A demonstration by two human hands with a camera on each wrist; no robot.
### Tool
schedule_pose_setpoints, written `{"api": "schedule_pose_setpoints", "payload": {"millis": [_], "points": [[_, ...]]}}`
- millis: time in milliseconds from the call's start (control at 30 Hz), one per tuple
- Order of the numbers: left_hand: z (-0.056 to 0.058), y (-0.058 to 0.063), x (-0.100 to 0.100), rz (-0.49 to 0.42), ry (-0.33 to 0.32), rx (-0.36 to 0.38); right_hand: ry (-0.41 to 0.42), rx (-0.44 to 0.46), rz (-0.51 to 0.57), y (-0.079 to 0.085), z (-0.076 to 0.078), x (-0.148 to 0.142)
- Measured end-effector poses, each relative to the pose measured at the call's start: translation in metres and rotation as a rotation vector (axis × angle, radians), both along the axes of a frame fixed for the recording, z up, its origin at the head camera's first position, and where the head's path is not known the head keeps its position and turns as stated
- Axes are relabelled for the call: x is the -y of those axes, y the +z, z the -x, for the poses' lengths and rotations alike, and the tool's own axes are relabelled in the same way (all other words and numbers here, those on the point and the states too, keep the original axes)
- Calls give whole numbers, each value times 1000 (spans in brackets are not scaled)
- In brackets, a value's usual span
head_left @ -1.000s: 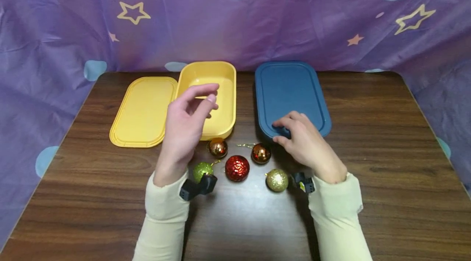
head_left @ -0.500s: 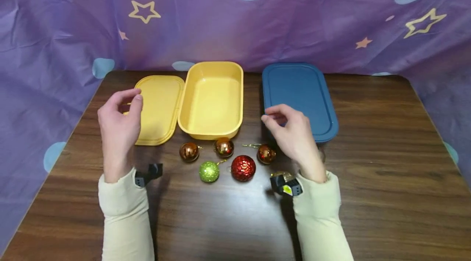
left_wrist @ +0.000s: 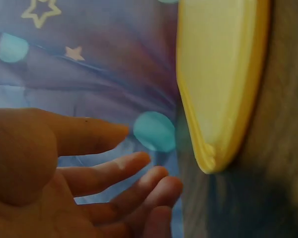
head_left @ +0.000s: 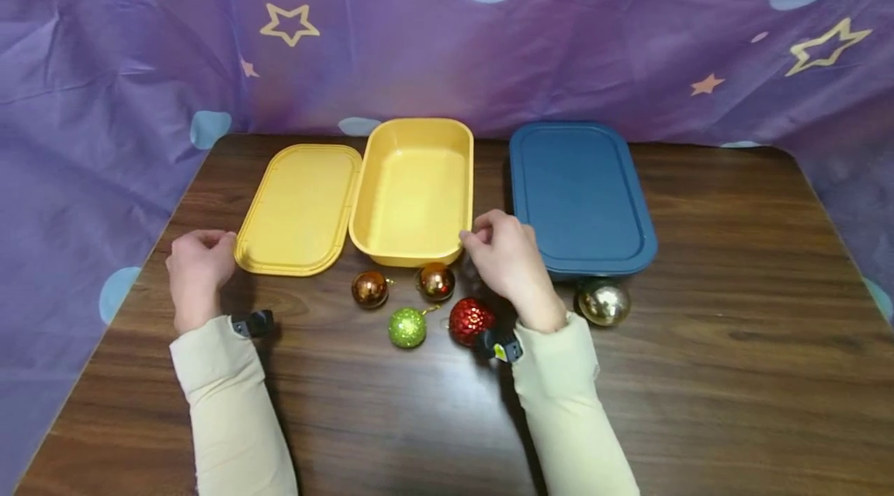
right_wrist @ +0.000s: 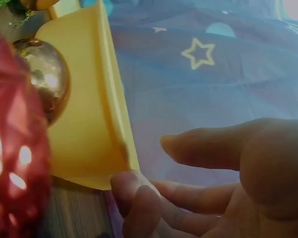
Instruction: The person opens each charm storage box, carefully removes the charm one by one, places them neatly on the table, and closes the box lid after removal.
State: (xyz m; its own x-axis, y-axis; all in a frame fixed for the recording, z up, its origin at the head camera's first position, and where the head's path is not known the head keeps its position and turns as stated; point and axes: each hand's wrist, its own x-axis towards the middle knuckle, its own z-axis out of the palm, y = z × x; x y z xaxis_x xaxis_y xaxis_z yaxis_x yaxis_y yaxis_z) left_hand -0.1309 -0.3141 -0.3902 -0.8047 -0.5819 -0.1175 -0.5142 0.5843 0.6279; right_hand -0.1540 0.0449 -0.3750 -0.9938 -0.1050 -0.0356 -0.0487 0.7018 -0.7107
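My left hand (head_left: pixel 201 275) hovers at the front left corner of a flat yellow lid (head_left: pixel 300 209). In the left wrist view its thumb stands apart from loosely bent fingers (left_wrist: pixel 139 196), with nothing between them. My right hand (head_left: pixel 508 259) is at the front right corner of an uncovered yellow box (head_left: pixel 412 255). The right wrist view shows its fingertips (right_wrist: pixel 124 186) right at the box's rim, thumb held away. In front of the box lie a brown bauble (head_left: pixel 370 289), a copper bauble (head_left: pixel 436 282), a glittery green bauble (head_left: pixel 407 327) and a red textured bauble (head_left: pixel 469 319).
A blue box with its lid on (head_left: pixel 581 201) stands right of the yellow one. A shiny pale gold bauble (head_left: pixel 604 302) lies before it. The right hand and sleeve cover part of the table. A purple starry cloth (head_left: pixel 419 30) hangs behind.
My left hand has gone from above the yellow box, left past the lid, and down to its corner. My right hand has moved left from the blue lid to the yellow box, uncovering the pale gold bauble.
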Motion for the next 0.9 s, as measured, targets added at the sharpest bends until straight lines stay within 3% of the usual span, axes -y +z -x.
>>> {"api": "schedule_pose_setpoints", "payload": {"millis": [100,200,700,900], "points": [[1,-7,3,3,-24,58,1,29,-25,-2,1,2],[2,-12,3,-3,-10,66,11,36,-37,-4,2,4],[6,-19,4,-58,-18,183,27,37,-34,-9,4,4],[7,-24,7,-15,-43,193,61,29,-40,-9,6,3]]}}
